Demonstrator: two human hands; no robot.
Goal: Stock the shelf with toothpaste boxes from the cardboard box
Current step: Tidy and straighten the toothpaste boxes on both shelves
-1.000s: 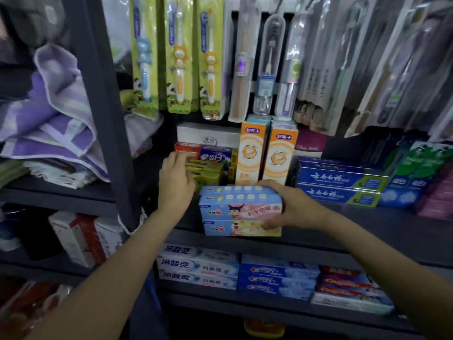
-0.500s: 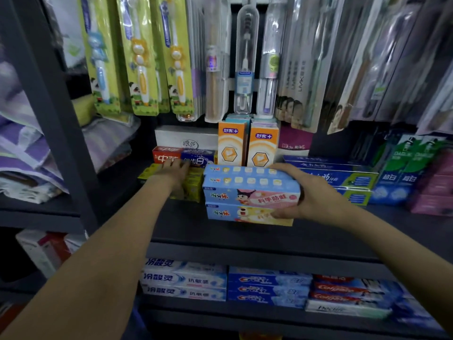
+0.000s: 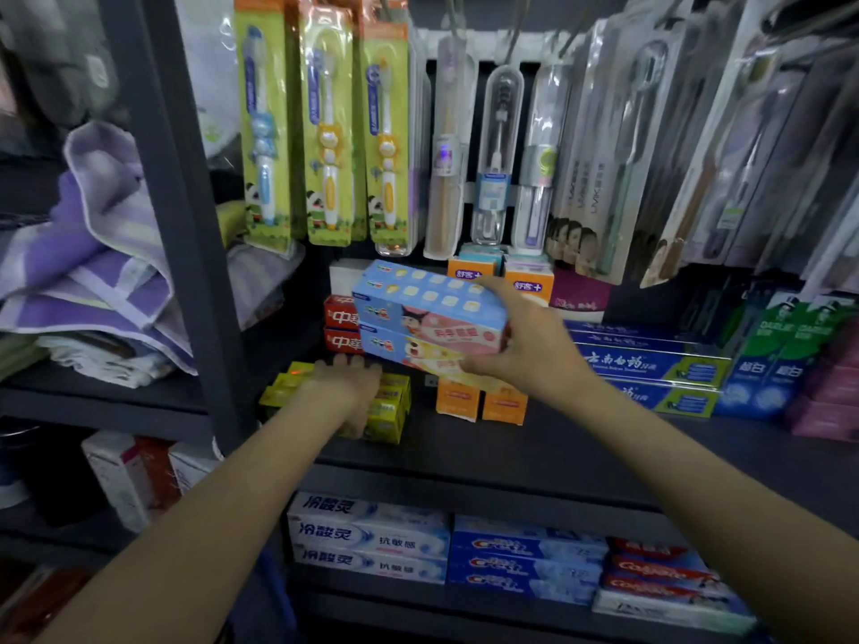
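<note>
My right hand (image 3: 525, 346) grips a stack of light-blue and pink children's toothpaste boxes (image 3: 427, 318), lifted clear of the dark shelf (image 3: 581, 453) and tilted, above the yellow boxes. My left hand (image 3: 346, 381) rests flat on a cluster of small yellow-green boxes (image 3: 388, 411) at the shelf's left end, fingers reaching toward two red toothpaste boxes (image 3: 341, 327) behind. Two orange boxes (image 3: 481, 402) stand upright just right of the yellow ones, partly hidden by the lifted stack. The cardboard box is not in view.
Long blue toothpaste boxes (image 3: 650, 364) and green ones (image 3: 785, 346) fill the shelf's right side. Carded toothbrushes (image 3: 325, 132) hang above. A grey upright post (image 3: 181, 216) borders folded purple towels (image 3: 88, 271) on the left. More toothpaste boxes (image 3: 511, 555) line the shelf below.
My right hand has raised the blue-and-pink stack off the shelf and carried it left and back, tilted. My left hand stays on the yellow boxes. The camera has moved closer.
</note>
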